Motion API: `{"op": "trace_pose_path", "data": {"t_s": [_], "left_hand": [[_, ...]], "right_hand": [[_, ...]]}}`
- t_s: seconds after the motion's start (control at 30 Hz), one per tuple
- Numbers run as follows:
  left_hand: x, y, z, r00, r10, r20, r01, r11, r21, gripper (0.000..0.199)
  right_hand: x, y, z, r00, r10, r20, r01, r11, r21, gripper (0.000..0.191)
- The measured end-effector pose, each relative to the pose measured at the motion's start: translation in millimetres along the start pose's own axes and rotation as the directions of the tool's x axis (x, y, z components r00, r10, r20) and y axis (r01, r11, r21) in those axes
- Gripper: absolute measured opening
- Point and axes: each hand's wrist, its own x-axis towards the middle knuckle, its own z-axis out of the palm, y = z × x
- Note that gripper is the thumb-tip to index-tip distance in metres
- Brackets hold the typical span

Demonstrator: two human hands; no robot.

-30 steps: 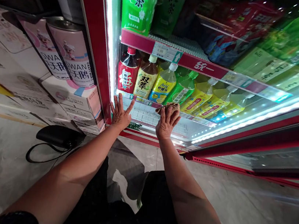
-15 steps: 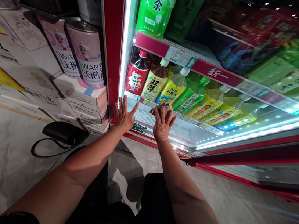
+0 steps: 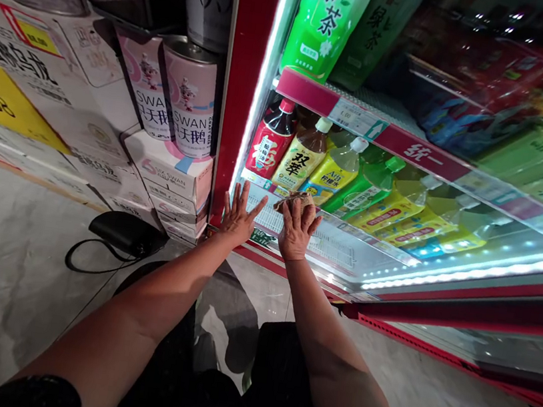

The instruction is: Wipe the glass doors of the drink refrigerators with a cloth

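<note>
My right hand (image 3: pixel 296 234) is closed over a crumpled brown cloth (image 3: pixel 297 200), in front of the lit lower part of a drinks fridge. To its left, my left hand (image 3: pixel 239 216) has its fingers spread near the fridge's front edge and holds nothing; whether it touches the edge I cannot tell. Just beyond the hands is a white wire rack (image 3: pixel 331 247). Above it stands a row of bottles, among them a red-labelled one (image 3: pixel 270 146), a cream-labelled one (image 3: pixel 301 157) and a green one (image 3: pixel 364 188).
A price-tag rail (image 3: pixel 411 146) runs under large green tea bottles (image 3: pixel 327 23). On the left, pink cans (image 3: pixel 190 94) stand on stacked cartons (image 3: pixel 175 173). A black pouch with a strap (image 3: pixel 127 232) lies on the floor. The red fridge door (image 3: pixel 438 311) stands open at the right.
The view has shifted, so the fridge and cans sit farther right in it. Both hands keep much the same pose, and the cloth stays under my right hand.
</note>
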Motion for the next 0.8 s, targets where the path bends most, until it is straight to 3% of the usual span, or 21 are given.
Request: {"op": "trace_pose_path", "data": {"t_s": [0.13, 0.33, 0.43, 0.6, 0.7, 0.8], "left_hand": [[3.4, -9.5, -6.1, 0.997, -0.061, -0.041, 0.061, 0.998, 0.000, 0.099], [3.9, -8.2, -3.9, 0.997, -0.075, -0.010, 0.075, 0.996, -0.038, 0.095], [4.0, -5.1, -4.4, 0.996, -0.077, -0.037, 0.075, 0.996, -0.056, 0.097], [6.2, -6.9, -12.2, 0.988, -0.123, -0.090, 0.121, 0.992, -0.036, 0.095], [7.4, -11.9, -18.1, 0.985, -0.145, -0.092, 0.142, 0.989, -0.039, 0.093], [7.8, -18.3, -22.3, 0.979, -0.160, -0.129, 0.153, 0.986, -0.063, 0.093]], "right_hand": [[8.6, -12.6, 5.6, 1.000, -0.022, -0.005, 0.022, 1.000, 0.000, 0.062], [12.7, -10.2, -1.3, 0.927, -0.330, 0.175, 0.330, 0.943, 0.029, 0.063], [29.3, -14.1, -10.5, 0.934, -0.310, 0.175, 0.313, 0.950, 0.014, 0.062], [57.5, -42.8, -10.4, 0.963, -0.260, 0.076, 0.261, 0.965, -0.002, 0.064], [57.2, -51.6, -5.1, 0.937, -0.327, 0.123, 0.326, 0.945, 0.031, 0.060], [54.0, -50.5, -7.0, 0.881, -0.431, 0.197, 0.426, 0.902, 0.070, 0.056]]}}
